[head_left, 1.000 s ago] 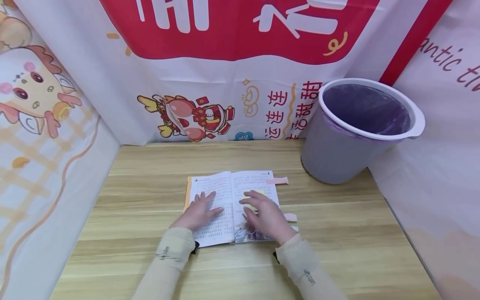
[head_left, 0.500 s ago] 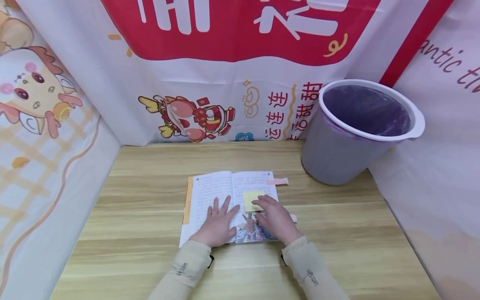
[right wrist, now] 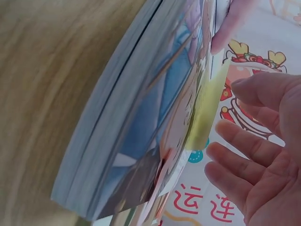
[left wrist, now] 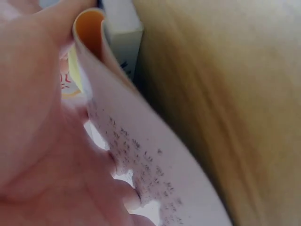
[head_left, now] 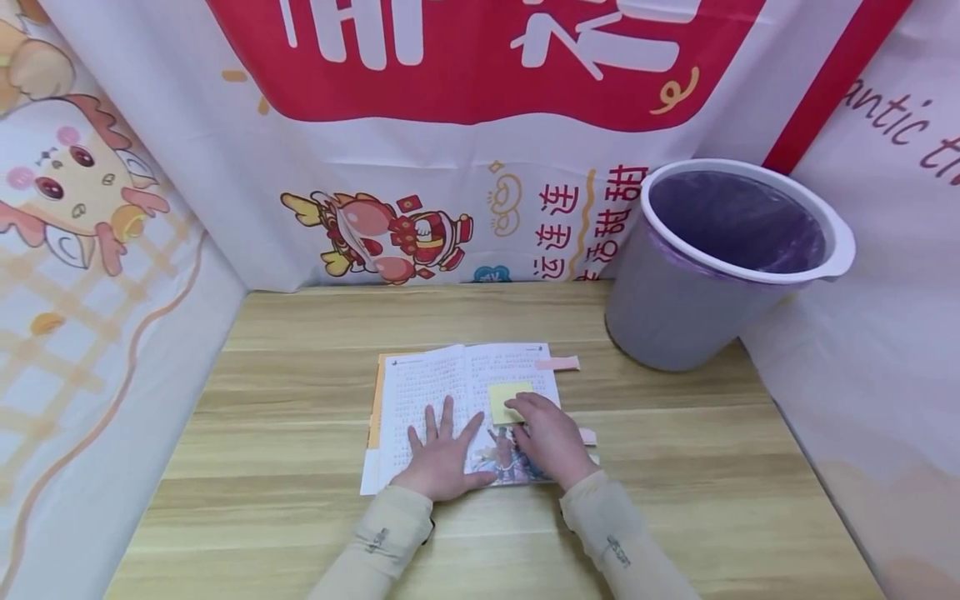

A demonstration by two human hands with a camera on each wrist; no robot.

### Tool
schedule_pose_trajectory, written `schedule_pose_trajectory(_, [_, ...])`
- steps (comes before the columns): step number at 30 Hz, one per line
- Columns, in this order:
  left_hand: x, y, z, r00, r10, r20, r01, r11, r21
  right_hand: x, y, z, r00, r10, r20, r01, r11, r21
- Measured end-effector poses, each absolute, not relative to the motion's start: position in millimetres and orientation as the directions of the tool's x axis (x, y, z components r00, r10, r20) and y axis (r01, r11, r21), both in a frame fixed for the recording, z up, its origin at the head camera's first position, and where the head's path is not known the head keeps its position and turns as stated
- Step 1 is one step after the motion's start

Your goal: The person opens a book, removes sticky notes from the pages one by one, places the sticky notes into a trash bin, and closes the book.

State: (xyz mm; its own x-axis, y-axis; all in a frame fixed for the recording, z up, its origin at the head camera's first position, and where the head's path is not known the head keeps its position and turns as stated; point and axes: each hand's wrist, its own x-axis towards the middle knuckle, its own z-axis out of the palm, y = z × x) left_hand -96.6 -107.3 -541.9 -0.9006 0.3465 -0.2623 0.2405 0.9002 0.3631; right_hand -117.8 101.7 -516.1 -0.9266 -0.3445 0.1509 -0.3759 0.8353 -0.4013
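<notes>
An open book [head_left: 420, 392] lies on the table, with printed text on both pages and a colour picture low on the right page. My left hand [head_left: 441, 467] rests on the left page, fingers spread; in the left wrist view that page [left wrist: 146, 136] curves beside the palm. A yellow sticky note [head_left: 502, 400] is on the right page, one edge standing off the paper in the right wrist view. Over the note and picture is my right hand [head_left: 557, 442], its fingers loosely bent and, in the right wrist view, apart from the note [right wrist: 204, 117].
Pink paper tabs [head_left: 561, 363] stick out from the book's right side. At the back right of the wooden table [head_left: 300, 417] stands a grey bin [head_left: 667, 308] with a purple liner. Printed cloth [head_left: 360, 142] hangs behind and at both sides.
My left hand has slid right across the left page, its fingers spreading. The right hand has shifted slightly right and down, uncovering the yellow sticky note.
</notes>
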Motion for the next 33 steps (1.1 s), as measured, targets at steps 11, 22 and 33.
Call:
schedule_pose_trajectory(11, [-95, -103, -538, -0.9, 0.321, -0.296, 0.219, 0.918, 0.331, -124, 91, -523, -0.92, -0.369, 0.132, -0.389, 0.828, -0.403])
schedule_pose_trajectory(22, [-93, -102, -531, -0.904, 0.296, -0.31, 0.195, 0.928, 0.316, -131, 92, -528, -0.921, -0.286, 0.265, -0.374, 0.839, -0.394])
schedule_pose_trajectory(33, [-94, -103, -533, -0.907, 0.299, -0.296, 0.202, 0.927, 0.317, -139, 98, -529, -0.936, -0.191, 0.295, -0.31, 0.844, -0.438])
